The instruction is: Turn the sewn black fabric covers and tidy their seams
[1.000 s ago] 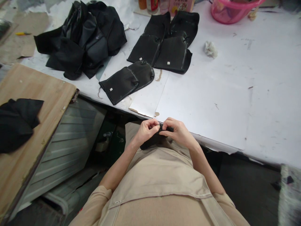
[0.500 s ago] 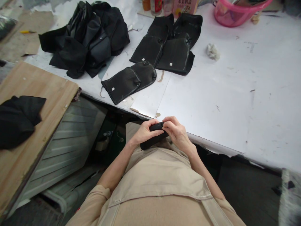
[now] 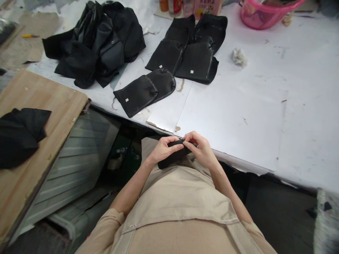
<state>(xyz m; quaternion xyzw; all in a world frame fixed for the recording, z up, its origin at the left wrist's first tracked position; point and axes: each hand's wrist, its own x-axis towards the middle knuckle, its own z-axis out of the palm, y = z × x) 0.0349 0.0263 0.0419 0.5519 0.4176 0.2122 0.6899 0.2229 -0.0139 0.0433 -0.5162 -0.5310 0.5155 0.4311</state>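
A small black piece (image 3: pixel 172 157) hangs over my lap, just below the table's front edge. My left hand (image 3: pixel 164 149) pinches its upper edge between thumb and fingers. Close beside it, my right hand (image 3: pixel 198 147) grips the same edge, the two thumbs nearly touching. The part of the piece under my fingers is hidden. On the white table (image 3: pixel 238 106) lie several flat black pieces with small white tags, the closest being one (image 3: pixel 136 97) near the front edge. A heap of black material (image 3: pixel 97 46) sits at the back left.
A wooden board (image 3: pixel 60 95) at the left bears a crumpled black cloth (image 3: pixel 22 134). Bottles (image 3: pixel 175 7) and a pink basket (image 3: pixel 261 16) stand at the back. A crumpled white wad (image 3: pixel 239 57) lies right of centre.
My right hand's fingers have shifted slightly on the black piece, the thumb now straighter along its edge. My left hand has barely moved.
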